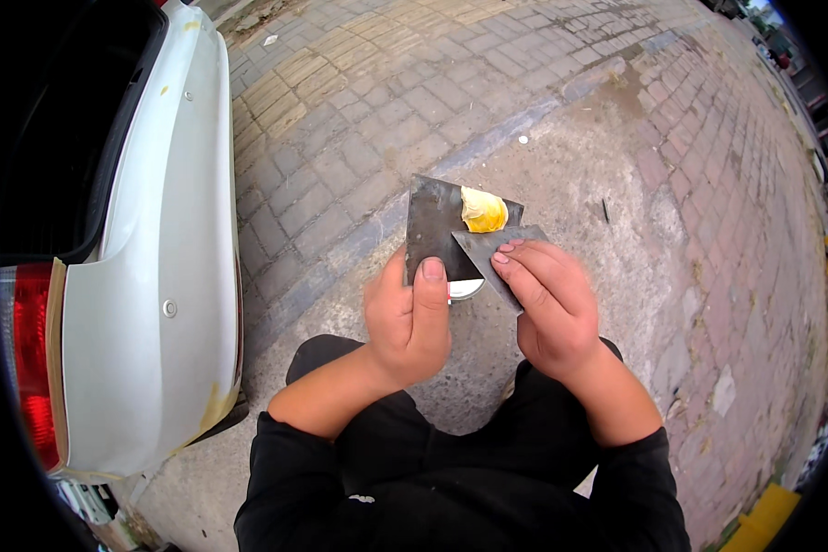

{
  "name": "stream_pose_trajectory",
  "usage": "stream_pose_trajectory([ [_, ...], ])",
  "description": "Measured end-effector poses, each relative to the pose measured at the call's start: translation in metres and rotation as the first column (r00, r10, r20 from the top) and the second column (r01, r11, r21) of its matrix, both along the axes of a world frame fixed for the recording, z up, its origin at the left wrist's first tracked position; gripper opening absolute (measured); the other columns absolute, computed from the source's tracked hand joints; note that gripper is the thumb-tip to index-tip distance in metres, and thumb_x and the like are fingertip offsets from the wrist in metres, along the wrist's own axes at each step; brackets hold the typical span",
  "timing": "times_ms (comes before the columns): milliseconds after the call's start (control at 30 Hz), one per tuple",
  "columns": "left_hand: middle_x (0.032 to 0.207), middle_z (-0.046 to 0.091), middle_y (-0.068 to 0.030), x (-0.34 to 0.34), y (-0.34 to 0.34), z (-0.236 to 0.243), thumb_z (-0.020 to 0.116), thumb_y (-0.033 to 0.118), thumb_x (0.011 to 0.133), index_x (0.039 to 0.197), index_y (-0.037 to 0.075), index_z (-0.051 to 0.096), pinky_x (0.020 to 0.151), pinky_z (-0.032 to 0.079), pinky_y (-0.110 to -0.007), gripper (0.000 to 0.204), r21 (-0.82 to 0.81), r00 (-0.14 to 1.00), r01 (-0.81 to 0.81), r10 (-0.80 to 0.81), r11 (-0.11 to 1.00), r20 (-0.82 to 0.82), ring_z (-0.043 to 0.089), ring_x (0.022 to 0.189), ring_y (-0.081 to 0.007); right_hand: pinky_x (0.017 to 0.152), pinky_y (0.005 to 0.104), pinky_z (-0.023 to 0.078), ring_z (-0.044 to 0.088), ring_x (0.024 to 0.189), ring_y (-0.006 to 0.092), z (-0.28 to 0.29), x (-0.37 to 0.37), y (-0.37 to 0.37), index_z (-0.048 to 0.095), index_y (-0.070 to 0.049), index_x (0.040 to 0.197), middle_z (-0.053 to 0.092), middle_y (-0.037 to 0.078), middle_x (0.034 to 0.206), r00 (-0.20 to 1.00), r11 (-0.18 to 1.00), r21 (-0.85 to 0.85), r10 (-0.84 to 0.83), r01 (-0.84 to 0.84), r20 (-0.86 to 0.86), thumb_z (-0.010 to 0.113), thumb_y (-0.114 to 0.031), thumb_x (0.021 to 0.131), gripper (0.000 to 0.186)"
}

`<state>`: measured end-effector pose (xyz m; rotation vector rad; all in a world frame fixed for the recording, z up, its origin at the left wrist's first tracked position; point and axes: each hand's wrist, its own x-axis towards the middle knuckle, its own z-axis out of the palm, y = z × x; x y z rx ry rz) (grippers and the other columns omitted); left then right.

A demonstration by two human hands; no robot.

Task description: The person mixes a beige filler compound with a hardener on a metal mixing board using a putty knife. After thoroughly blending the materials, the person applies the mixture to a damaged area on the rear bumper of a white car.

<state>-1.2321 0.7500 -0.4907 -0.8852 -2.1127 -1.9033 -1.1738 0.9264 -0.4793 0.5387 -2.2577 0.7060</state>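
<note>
My left hand [405, 327] grips a dark, flat metal plate [431, 221] with its thumb on top. A lump of cream and yellow paste [483, 211] lies on the plate's upper right part. My right hand [552, 313] is closed on a smaller grey metal spreader [477, 249], fingertips pressed on its face; the spreader overlaps the plate just below the paste. A round white object [465, 289] shows partly beneath the plate, mostly hidden.
At left stands a white car's rear bumper [184, 248] with a red tail light [33, 368] edged in tape. Around my bent knees are concrete [607, 258] and brick paving [322, 147]. A yellow object [765, 515] sits at lower right.
</note>
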Motion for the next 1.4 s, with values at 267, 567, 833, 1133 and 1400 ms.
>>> stream_pose_trajectory([
  [267, 0.075, 0.061, -0.0066, 0.002, 0.002, -0.004, 0.042, 0.015, 0.102, 0.105, -0.005, 0.057, 0.057, 0.043, -0.029, 0.026, 0.036, 0.997, -0.001, -0.002, 0.999, 0.078, 0.053, 0.062, -0.0138, 0.082, 0.0412, 0.054, 0.064, 0.094, 0.0346, -0.002, 0.001, 0.002, 0.065, 0.008, 0.105, 0.064, 0.018, 0.103, 1.000, 0.998, -0.051, 0.021, -0.020, 0.013, 0.062, 0.008, 0.068, 0.038],
  [567, 0.075, 0.061, -0.0102, 0.003, -0.003, -0.004, 0.044, 0.010, 0.100, 0.105, -0.007, 0.058, 0.058, 0.045, -0.031, 0.023, -0.060, 0.994, -0.018, 0.024, 0.998, 0.109, 0.056, 0.061, -0.0181, 0.083, 0.0430, 0.054, 0.064, 0.095, 0.0354, -0.005, 0.002, 0.002, 0.064, 0.008, 0.107, 0.064, 0.017, 0.103, 1.000, 0.993, -0.114, 0.022, -0.022, 0.002, 0.061, 0.009, 0.068, 0.038],
  [833, 0.080, 0.063, -0.0148, -0.001, 0.003, -0.007, 0.045, 0.009, 0.099, 0.106, -0.008, 0.059, 0.057, 0.045, -0.031, 0.023, -0.049, 0.996, -0.054, 0.051, 0.997, -0.068, 0.059, 0.061, -0.0223, 0.083, 0.0425, 0.054, 0.064, 0.095, 0.0352, -0.005, 0.001, 0.004, 0.064, 0.008, 0.107, 0.064, 0.017, 0.103, 1.000, 0.993, -0.115, 0.022, -0.020, 0.014, 0.061, 0.010, 0.069, 0.038],
  [1133, 0.080, 0.063, -0.0155, -0.001, 0.002, -0.007, 0.044, 0.008, 0.099, 0.101, -0.007, 0.060, 0.058, 0.046, -0.033, 0.022, -0.067, 0.995, -0.043, 0.037, 0.997, -0.094, 0.060, 0.061, -0.0244, 0.084, 0.0410, 0.053, 0.063, 0.096, 0.0339, -0.004, 0.001, 0.005, 0.064, 0.007, 0.107, 0.064, 0.017, 0.104, 0.993, 0.987, -0.137, -0.097, 0.088, -0.065, 0.060, 0.012, 0.070, 0.038],
  [1400, 0.083, 0.063, -0.0182, 0.002, 0.004, -0.009, 0.045, 0.007, 0.098, 0.101, -0.009, 0.061, 0.058, 0.047, -0.033, 0.023, -0.105, 0.988, -0.073, 0.058, 0.992, -0.145, 0.061, 0.061, -0.0253, 0.084, 0.0397, 0.052, 0.063, 0.097, 0.0337, -0.008, 0.001, 0.005, 0.064, 0.006, 0.109, 0.064, 0.016, 0.105, 0.998, 0.990, -0.136, -0.050, 0.045, -0.031, 0.061, 0.011, 0.070, 0.040],
])
